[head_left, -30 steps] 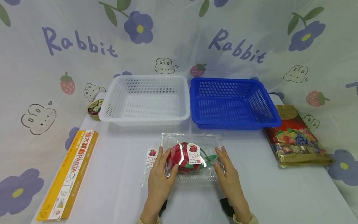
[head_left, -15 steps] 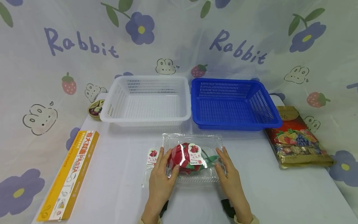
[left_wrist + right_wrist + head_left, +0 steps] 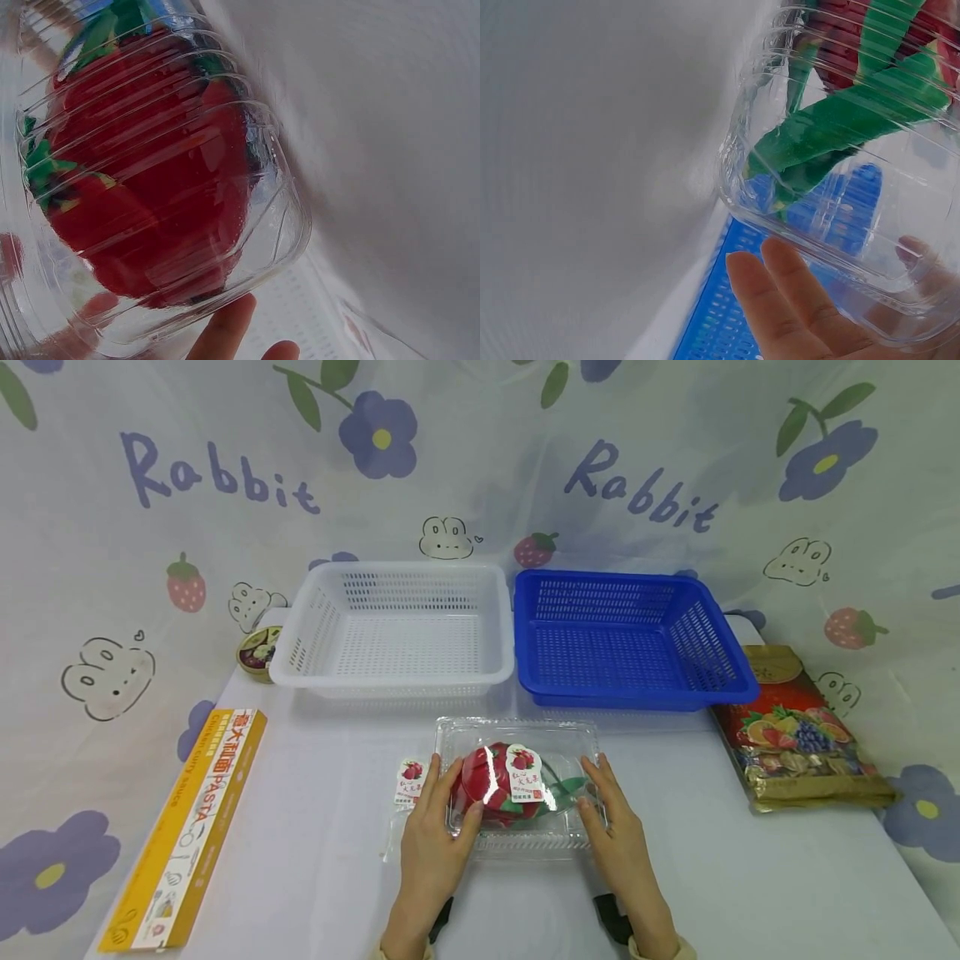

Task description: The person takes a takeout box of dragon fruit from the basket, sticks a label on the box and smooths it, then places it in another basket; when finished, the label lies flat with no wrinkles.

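The tabletop (image 3: 315, 827) carried a white basket (image 3: 390, 682) and a blue basket (image 3: 637, 697) along its far edge. A red bag (image 3: 798, 739) lay by the right edge and a pasta box (image 3: 183, 831) along the left, seemingly untouched. Midway between those edges, nearer than the baskets, was a clear plastic box (image 3: 517, 841). Under its top lay a red fruit (image 3: 474, 781), so packing looked done; whether the box was fastened could not be told. It was outside both baskets. The left hand (image 3: 438, 839) and right hand (image 3: 620, 835) touched its short ends, fingers fairly straight, grip apart rather than clamped; letting go seemed left. A tin (image 3: 257, 653) stood near the far left corner; a label (image 3: 525, 774) marked the box.
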### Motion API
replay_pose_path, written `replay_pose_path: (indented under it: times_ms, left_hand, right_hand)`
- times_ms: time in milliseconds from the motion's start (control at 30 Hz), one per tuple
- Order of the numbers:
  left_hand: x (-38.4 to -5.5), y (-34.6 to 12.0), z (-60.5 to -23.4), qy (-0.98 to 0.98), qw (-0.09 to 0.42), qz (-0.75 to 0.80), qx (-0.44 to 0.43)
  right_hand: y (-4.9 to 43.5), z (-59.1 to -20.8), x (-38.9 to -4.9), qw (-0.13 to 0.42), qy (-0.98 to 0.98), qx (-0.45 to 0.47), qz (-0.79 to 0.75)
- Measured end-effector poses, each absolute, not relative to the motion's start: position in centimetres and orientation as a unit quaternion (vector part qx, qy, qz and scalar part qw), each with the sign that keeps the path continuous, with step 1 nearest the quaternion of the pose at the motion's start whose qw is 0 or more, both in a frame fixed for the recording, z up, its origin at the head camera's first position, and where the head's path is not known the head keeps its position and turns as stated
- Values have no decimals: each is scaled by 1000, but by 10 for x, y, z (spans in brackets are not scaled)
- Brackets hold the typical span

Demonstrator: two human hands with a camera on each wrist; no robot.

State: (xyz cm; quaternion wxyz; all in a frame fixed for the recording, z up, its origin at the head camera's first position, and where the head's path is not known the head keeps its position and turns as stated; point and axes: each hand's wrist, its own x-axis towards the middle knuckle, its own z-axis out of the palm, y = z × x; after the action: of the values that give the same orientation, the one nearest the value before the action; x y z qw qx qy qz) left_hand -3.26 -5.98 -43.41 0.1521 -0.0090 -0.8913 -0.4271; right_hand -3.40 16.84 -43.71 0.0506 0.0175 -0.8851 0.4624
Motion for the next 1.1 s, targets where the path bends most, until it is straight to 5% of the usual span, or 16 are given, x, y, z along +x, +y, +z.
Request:
replay_pose_path:
  times_ms: [400,1100]
  left_hand:
    - [-32,-60,-434,-888,133,-441,-3]
    - [-29,-82,-437,-852,-6,-522,-45]
  right_hand:
    - [169,-438,-35,57,-881,21,470]
    - [178,-441,-32,-3,-845,22,535]
